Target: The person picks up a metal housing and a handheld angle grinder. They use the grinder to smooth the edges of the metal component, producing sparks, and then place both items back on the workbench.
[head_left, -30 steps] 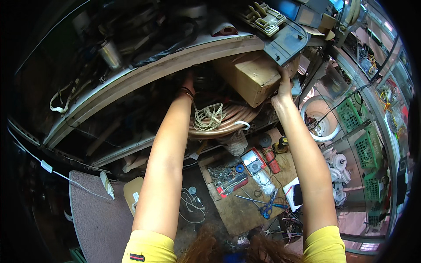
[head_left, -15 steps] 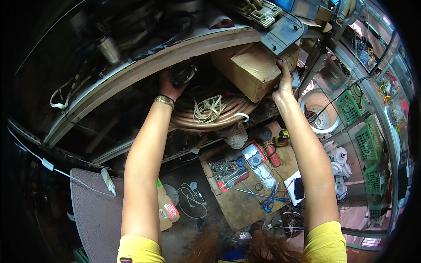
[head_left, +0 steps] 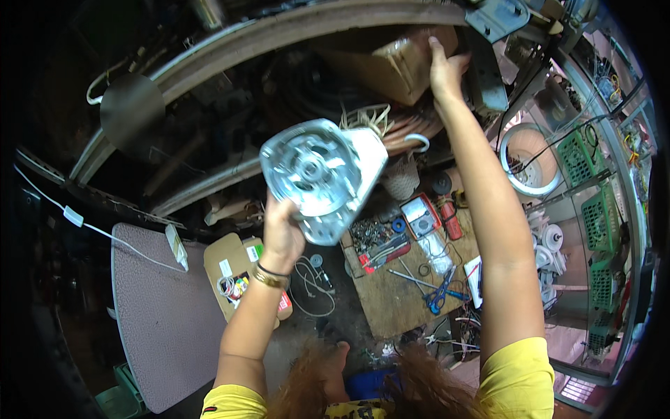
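My left hand (head_left: 283, 234) is closed on the lower edge of a round silvery metal machine part (head_left: 310, 171) with a hub at its centre and a pale side. It is lifted in front of the shelf, partly blurred, so its exact kind is unclear. My right hand (head_left: 447, 73) is up at the right end of a brown cardboard box (head_left: 401, 66), thumb against it and fingers bent beside it. The box sits tilted under the curved shelf edge, its far side in shadow. Behind the metal part lies a copper-coloured coil (head_left: 408, 129) with pale cord (head_left: 370, 119) on it.
A wooden board (head_left: 384, 307) below bears a multimeter (head_left: 421, 215), blue scissors (head_left: 440, 297) and small hardware. An open carton (head_left: 223, 262) stands by a grey textured panel (head_left: 160, 314). Green baskets (head_left: 600, 227) and a white tub (head_left: 530, 160) are at right.
My left hand has drawn back from the dark shelf and now has the metal part out in view. The right hand stays at the box, which sits higher in view as the view has shifted.
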The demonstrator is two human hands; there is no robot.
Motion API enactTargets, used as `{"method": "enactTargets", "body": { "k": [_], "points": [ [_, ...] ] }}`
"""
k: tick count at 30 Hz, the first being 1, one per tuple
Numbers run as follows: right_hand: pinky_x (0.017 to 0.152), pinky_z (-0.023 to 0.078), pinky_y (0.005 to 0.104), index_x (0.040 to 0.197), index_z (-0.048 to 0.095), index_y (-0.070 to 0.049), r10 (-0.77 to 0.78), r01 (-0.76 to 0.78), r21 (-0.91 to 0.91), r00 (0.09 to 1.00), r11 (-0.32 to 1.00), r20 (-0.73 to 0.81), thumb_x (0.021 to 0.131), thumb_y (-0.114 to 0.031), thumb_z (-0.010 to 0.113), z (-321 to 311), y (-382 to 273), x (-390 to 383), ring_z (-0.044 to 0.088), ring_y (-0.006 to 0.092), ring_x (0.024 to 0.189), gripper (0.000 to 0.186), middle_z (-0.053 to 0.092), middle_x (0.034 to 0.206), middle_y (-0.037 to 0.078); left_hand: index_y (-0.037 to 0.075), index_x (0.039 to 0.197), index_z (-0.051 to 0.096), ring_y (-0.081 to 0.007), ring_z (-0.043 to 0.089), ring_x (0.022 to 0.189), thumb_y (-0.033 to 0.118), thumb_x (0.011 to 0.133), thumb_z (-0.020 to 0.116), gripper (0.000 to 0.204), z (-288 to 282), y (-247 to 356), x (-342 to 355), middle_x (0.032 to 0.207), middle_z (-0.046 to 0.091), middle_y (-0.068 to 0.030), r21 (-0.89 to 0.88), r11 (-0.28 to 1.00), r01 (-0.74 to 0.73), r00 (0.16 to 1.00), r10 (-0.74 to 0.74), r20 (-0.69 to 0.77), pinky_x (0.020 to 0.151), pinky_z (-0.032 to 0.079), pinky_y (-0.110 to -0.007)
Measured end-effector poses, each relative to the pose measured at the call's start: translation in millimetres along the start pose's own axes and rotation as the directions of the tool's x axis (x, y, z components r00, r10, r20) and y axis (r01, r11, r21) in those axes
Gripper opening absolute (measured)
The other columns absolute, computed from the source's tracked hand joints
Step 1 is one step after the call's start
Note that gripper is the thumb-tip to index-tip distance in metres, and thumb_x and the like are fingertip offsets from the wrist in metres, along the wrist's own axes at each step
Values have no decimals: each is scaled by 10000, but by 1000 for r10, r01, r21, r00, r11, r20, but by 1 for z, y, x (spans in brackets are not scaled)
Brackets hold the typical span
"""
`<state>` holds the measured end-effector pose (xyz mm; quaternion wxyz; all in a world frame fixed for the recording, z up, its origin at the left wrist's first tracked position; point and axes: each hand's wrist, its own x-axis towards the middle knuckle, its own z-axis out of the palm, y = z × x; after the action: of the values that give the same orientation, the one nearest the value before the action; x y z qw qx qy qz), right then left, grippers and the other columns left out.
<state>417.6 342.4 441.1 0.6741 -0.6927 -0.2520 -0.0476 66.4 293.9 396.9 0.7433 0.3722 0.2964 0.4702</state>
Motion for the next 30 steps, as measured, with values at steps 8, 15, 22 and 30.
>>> {"method": "enactTargets", "body": {
  "k": [8, 15, 22, 30],
  "points": [
    [1078, 305, 420, 1402, 324, -34, -329, 310, 115, 918, 944, 220, 828, -105, 632, -146, 87, -161, 376, 313, 1296, 656, 350, 1422, 164, 134, 1479, 121, -163, 475, 1139, 17, 679, 519, 901, -106, -196, -108, 1329, 426, -114, 193, 843, 502, 819, -535, 206, 865, 443, -249],
    [1032, 336, 473, 1244, 549, -122, -271, 557, -201, 649, 806, 711, 692, -21, 645, -229, 250, -294, 401, 391, 1236, 569, 419, 1363, 179, 133, 1474, 207, -209, 437, 1197, 20, 685, 537, 863, -173, -356, -117, 1411, 326, -120, 414, 787, 457, 726, -600, 338, 928, 417, -268],
    [993, 357, 453, 1178, 580, -123, -368, 661, -29, 453, 750, 812, 698, -28, 655, -242, 353, -328, 442, 360, 1188, 495, 462, 1315, 151, 70, 1515, 176, -102, 521, 1043, 14, 704, 541, 891, -195, -426, -119, 1358, 437, -60, 549, 681, 484, 597, -716, 361, 808, 455, -215],
    [923, 396, 423, 1070, 619, -116, -496, 764, 37, 381, 645, 780, 725, -58, 643, -266, 364, -344, 502, 311, 1102, 350, 539, 1223, 109, 59, 1470, 268, -123, 536, 1050, 15, 743, 532, 775, -216, -475, -143, 1286, 493, -68, 575, 754, 317, 670, -607, 427, 845, 470, -243]
  ]
}}
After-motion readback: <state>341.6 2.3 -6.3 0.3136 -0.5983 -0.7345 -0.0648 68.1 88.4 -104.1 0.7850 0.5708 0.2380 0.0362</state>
